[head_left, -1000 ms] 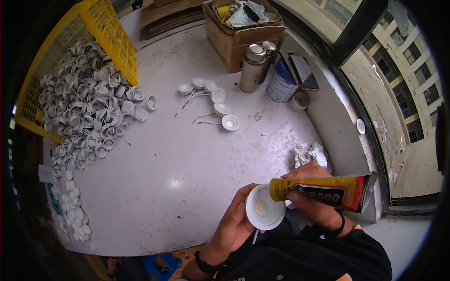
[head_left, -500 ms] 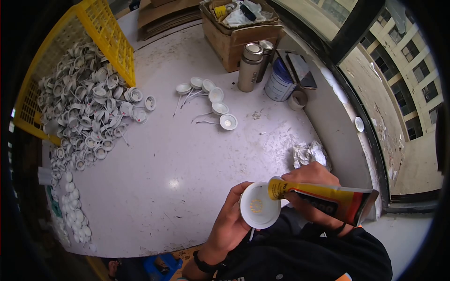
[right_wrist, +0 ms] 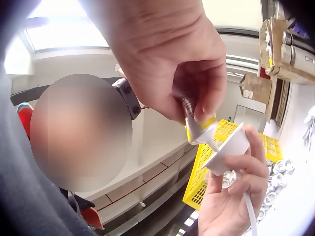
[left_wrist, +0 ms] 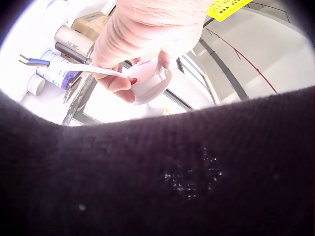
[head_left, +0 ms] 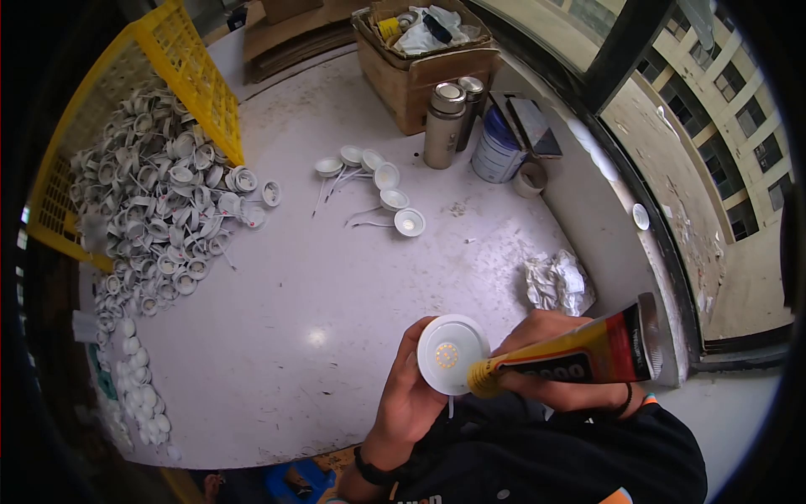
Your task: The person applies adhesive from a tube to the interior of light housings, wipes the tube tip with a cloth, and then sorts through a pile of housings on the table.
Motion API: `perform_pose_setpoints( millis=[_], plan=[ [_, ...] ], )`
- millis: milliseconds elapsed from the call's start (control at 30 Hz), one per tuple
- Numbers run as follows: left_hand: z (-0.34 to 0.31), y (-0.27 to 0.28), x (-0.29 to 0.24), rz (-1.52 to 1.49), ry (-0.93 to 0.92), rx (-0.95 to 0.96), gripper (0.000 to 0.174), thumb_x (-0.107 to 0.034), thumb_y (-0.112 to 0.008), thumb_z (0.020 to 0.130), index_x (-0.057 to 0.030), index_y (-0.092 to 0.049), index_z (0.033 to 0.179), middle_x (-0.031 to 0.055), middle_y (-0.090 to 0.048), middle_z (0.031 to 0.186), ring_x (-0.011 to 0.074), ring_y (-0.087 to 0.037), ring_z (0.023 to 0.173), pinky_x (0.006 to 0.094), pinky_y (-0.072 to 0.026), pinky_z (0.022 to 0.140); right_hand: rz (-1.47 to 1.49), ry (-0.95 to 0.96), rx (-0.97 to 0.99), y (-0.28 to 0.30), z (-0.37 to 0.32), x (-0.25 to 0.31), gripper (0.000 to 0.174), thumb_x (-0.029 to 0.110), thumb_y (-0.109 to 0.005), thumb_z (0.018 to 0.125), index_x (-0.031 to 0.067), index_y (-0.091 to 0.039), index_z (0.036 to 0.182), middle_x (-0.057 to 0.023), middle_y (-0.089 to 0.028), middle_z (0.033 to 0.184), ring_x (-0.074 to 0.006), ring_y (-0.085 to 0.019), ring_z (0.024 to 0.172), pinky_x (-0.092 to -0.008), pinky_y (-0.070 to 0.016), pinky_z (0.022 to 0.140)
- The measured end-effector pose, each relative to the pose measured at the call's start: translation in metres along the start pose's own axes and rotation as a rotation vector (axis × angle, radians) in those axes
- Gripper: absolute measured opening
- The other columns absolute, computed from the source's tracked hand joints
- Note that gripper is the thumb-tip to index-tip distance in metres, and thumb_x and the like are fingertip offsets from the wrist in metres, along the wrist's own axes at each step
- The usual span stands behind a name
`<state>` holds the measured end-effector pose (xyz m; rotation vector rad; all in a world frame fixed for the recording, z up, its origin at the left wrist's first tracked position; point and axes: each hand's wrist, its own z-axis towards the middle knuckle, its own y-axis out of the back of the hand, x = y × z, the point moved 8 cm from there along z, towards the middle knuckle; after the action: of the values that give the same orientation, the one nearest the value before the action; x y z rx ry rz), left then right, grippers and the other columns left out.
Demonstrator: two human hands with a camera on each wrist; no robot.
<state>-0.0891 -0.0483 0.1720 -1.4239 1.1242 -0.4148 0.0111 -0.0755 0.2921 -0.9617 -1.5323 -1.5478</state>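
Note:
My left hand (head_left: pixel 407 416) holds a white LED downlight housing (head_left: pixel 463 338) by its outside, open face up, with a ring of yellow LED chips (head_left: pixel 447 355) inside. From its back runs a white cable (left_wrist: pixel 93 69) ending in blue and brown wires. In my right hand (head_left: pixel 564 393) is a yellow, black and red glue tube (head_left: pixel 588 346), gripped near its neck and slanting down to the left. The right wrist view puts its white nozzle (right_wrist: pixel 211 141) right at the inner rim of the housing.
A yellow crate (head_left: pixel 189 71) spills a heap of white downlights (head_left: pixel 155 193) at left. Several downlights (head_left: pixel 395 199) stand in a curved row mid-table. White domed pieces (head_left: pixel 141 378) line the left edge. Flasks (head_left: pixel 443 126), a tub (head_left: pixel 497 155) and a cardboard box (head_left: pixel 420 80) stand at back; crumpled paper (head_left: pixel 554 281) lies right.
The housing has shifted a little left with my left hand. The tube's nozzle end has moved along the rim toward my body, while its tail has swung up and away.

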Motion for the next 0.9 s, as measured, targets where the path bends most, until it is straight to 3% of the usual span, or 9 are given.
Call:
perform_pose_setpoints(
  millis=[100,200,233,300,367,500,567,733,900],
  plan=[
    [0.002,0.003,0.004,0.004,0.013,-0.01,0.045,-0.03,-0.039,0.085,-0.0069,-0.025,0.12,0.0105,-0.038,0.116,0.0193,-0.04,0.108,0.0341,-0.0396,0.084,0.088,0.015,-0.022,-0.005,0.008,0.003,0.017,0.005,-0.062,0.071,0.0034,-0.056,0.087,-0.0073,-0.055,0.082,-0.0175,-0.055,0.076,-0.0272,-0.0448,0.068],
    [0.001,0.003,0.01,0.12,0.027,0.009,0.048,-0.038,-0.036,0.084,-0.0119,-0.028,0.123,0.0083,-0.04,0.115,0.0211,-0.046,0.096,0.0319,-0.0433,0.063,-0.138,0.161,-0.119,-0.005,0.014,0.002,0.015,0.005,-0.06,0.072,0.0036,-0.055,0.087,-0.0068,-0.054,0.083,-0.0156,-0.055,0.076,-0.0275,-0.0447,0.069],
    [0.001,0.005,0.009,0.12,0.025,0.009,0.048,-0.038,-0.036,0.084,-0.0119,-0.028,0.123,0.0083,-0.04,0.115,0.0211,-0.046,0.096,0.0319,-0.0433,0.063,-0.138,0.163,-0.118,-0.011,0.014,-0.003,0.015,0.005,-0.06,0.072,0.0036,-0.055,0.087,-0.0068,-0.054,0.083,-0.0156,-0.055,0.076,-0.0275,-0.0447,0.069],
    [0.001,0.007,0.009,0.101,0.045,0.019,0.046,-0.038,-0.035,0.084,-0.0122,-0.029,0.122,0.0083,-0.039,0.115,0.0207,-0.047,0.092,0.0318,-0.0424,0.061,0.23,-0.061,-0.395,-0.002,0.009,-0.034,0.017,0.002,-0.06,0.068,0.0023,-0.053,0.083,-0.0107,-0.052,0.082,-0.0193,-0.053,0.076,-0.0306,-0.0426,0.067],
    [0.001,0.009,0.005,0.088,0.029,0.003,0.045,-0.037,-0.034,0.085,-0.0097,-0.029,0.121,0.0093,-0.041,0.112,0.0195,-0.048,0.09,0.0302,-0.0427,0.061,0.141,-0.002,-0.377,-0.002,0.009,-0.038,0.019,0.0,-0.059,0.068,0.0018,-0.051,0.085,-0.0095,-0.05,0.083,-0.0183,-0.053,0.073,-0.029,-0.0447,0.062],
    [0.0,0.05,-0.004,0.027,0.01,-0.074,0.044,-0.038,-0.027,0.087,-0.0063,-0.035,0.116,0.0111,-0.047,0.105,0.0196,-0.05,0.084,0.0274,-0.0399,0.056,0.486,-0.024,-0.462,-0.003,0.002,-0.052,0.018,0.004,-0.06,0.072,0.0011,-0.052,0.088,-0.0068,-0.052,0.082,-0.0128,-0.053,0.072,-0.0239,-0.045,0.062],
    [-0.004,0.082,-0.033,0.141,-0.058,-0.283,0.05,-0.045,-0.024,0.085,-0.0051,-0.04,0.111,0.0115,-0.053,0.095,0.0196,-0.051,0.072,0.026,-0.0364,0.05,0.802,-0.139,-0.514,-0.001,-0.003,-0.069,0.018,0.005,-0.059,0.072,-0.0016,-0.05,0.087,-0.0085,-0.053,0.075,-0.0132,-0.054,0.063,-0.0242,-0.0458,0.057],
    [-0.047,0.252,-0.12,0.676,-0.197,-0.817,0.047,-0.047,-0.032,0.084,-0.0055,-0.046,0.102,0.0061,-0.057,0.085,0.0129,-0.053,0.059,0.0208,-0.0345,0.044,0.709,-0.211,-0.576,0.002,-0.006,-0.093,0.023,0.008,-0.061,0.072,-0.0045,-0.049,0.088,-0.0102,-0.055,0.07,-0.0138,-0.055,0.055,-0.0236,-0.0461,0.048],
    [-0.104,0.359,-0.182,0.96,-0.172,-1.266,0.05,-0.047,-0.032,0.083,-0.0024,-0.049,0.096,0.008,-0.057,0.076,0.0129,-0.052,0.053,0.022,-0.0378,0.043,0.736,-0.236,-0.577,0.004,0.0,-0.109,0.024,0.008,-0.061,0.072,-0.0046,-0.049,0.088,-0.0104,-0.055,0.071,-0.0138,-0.055,0.056,-0.0237,-0.0463,0.048]
  ],
)
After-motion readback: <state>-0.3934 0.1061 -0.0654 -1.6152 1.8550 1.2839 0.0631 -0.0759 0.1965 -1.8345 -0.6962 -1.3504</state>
